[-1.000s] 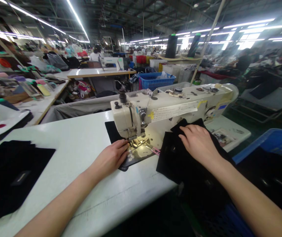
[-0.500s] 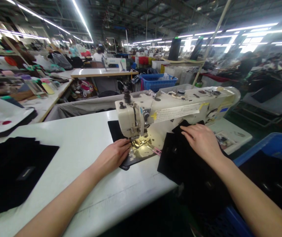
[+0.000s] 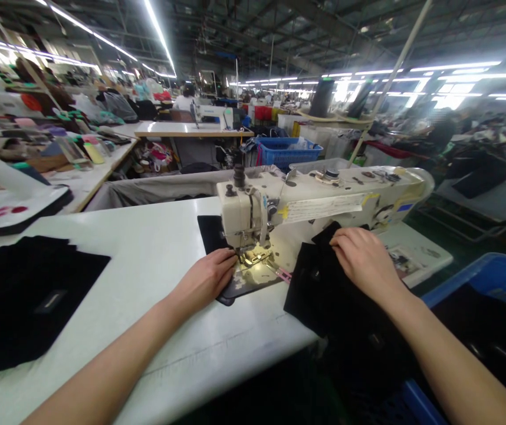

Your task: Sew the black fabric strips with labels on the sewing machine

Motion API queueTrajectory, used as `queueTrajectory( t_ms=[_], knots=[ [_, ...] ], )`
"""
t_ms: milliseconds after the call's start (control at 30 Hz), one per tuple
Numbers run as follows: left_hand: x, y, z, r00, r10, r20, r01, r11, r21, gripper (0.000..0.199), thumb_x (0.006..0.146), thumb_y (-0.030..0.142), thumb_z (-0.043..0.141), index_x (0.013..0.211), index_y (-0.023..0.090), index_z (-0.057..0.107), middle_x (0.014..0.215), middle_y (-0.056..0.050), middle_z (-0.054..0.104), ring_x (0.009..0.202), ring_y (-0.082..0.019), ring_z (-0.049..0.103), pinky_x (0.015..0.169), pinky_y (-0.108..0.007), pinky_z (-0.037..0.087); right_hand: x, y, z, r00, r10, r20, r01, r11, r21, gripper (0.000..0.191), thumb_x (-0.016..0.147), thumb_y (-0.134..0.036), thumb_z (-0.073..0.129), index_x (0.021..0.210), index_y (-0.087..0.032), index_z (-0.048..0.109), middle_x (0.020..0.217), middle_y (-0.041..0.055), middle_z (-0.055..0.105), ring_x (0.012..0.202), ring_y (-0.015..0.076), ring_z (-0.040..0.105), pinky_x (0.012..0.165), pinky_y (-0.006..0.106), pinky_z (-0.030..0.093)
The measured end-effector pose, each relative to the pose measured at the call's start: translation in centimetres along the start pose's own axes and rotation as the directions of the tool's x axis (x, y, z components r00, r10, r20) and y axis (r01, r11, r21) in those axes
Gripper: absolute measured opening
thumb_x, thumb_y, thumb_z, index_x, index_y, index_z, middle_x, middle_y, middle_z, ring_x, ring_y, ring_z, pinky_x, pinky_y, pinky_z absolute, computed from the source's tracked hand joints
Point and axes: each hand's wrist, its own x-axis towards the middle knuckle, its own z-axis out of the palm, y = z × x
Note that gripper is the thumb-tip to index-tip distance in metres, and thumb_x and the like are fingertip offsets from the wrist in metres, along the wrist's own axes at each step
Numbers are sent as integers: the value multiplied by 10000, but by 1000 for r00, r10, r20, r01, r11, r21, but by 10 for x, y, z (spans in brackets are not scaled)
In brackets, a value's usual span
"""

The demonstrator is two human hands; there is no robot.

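My left hand (image 3: 206, 276) lies palm down beside the needle of the sewing machine (image 3: 244, 215), its fingers stretched out and close together. Its fingertips rest on a black cloth piece (image 3: 209, 231), which shows behind the machine's head. My right hand (image 3: 365, 257) is closed on black fabric (image 3: 315, 289) to the right of the needle; this fabric hangs over the table's front edge. Between the hands, a slim pink-handled tool (image 3: 282, 273) lies on the lit machine bed. What is under the presser foot is partly hidden.
A stack of black cloth pieces (image 3: 27, 295) lies on the white table (image 3: 164, 236) at left. At right stands a blue basket (image 3: 456, 277) with black fabric in it. Thread cones (image 3: 321, 99) stand behind the machine. Another blue basket (image 3: 286, 154) is farther back.
The view has shifted slightly, so the machine appears a little lower and farther right. Both hands keep nearly the same places relative to the machine and fabric.
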Motion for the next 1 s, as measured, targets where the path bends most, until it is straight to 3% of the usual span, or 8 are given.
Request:
queueTrajectory(
  t_ms=[200,333,600,667,767,833,900,1000],
  knots=[
    [-10,3,2,998,-62,24,61,997,35,405,1030,284,369,1283,120,639,1365,-170,613,1294,-293,559,1099,-487,484,-7,1,-9,989,146,-24,-138,970,198,264,982,-227,464,1191,-164,613,1019,116,675,932,275,629,847,428,488],
    [-31,13,-4,995,-84,47,80,993,85,407,1021,283,388,1273,100,651,1371,-174,614,1278,-314,573,1063,-496,511,-11,9,-24,959,280,-47,-239,884,401,236,953,-297,492,1108,-230,658,1010,78,656,942,249,645,839,390,516],
    [-43,29,-29,977,-212,16,210,975,69,387,1023,336,380,1185,164,687,1223,-119,692,1079,-261,671,936,-419,570,-11,7,-41,938,337,-83,-270,859,434,192,934,-354,514,965,-239,665,959,62,656,927,240,649,778,361,528],
    [-36,21,-36,920,-385,-75,392,908,148,388,1024,351,368,1152,168,685,1118,-125,699,994,-266,673,876,-424,572,-10,3,-47,929,358,-92,-284,852,440,168,923,-336,521,919,-233,652,973,66,676,940,239,659,815,366,527],
    [-25,1,-42,738,-657,-153,669,683,293,422,971,455,466,1100,104,661,1047,-194,657,1029,-360,629,822,-477,552,-13,-3,-59,881,440,-175,-336,841,423,145,883,-327,541,905,-241,655,959,59,720,913,252,692,856,399,531],
    [-20,-13,-42,637,-761,-120,757,589,284,454,904,516,557,1005,84,649,1041,-227,629,1057,-402,604,810,-486,537,-16,-8,-68,806,511,-300,-392,839,378,131,851,-330,569,903,-261,667,921,57,736,873,272,711,802,419,546],
    [-17,-25,-40,585,-807,-73,805,569,167,380,841,494,640,888,117,628,1015,-211,624,1039,-394,608,820,-472,521,-19,-12,-76,728,550,-409,-429,831,353,107,827,-318,604,903,-276,666,913,77,737,872,304,716,730,435,543],
    [-16,-36,-35,561,-826,-51,827,562,-8,231,785,373,693,768,181,566,920,-128,636,941,-319,640,805,-408,512,-23,-20,-84,707,562,-430,-423,823,379,100,822,-314,618,917,-297,646,924,102,726,852,328,704,636,442,505]
  ],
)
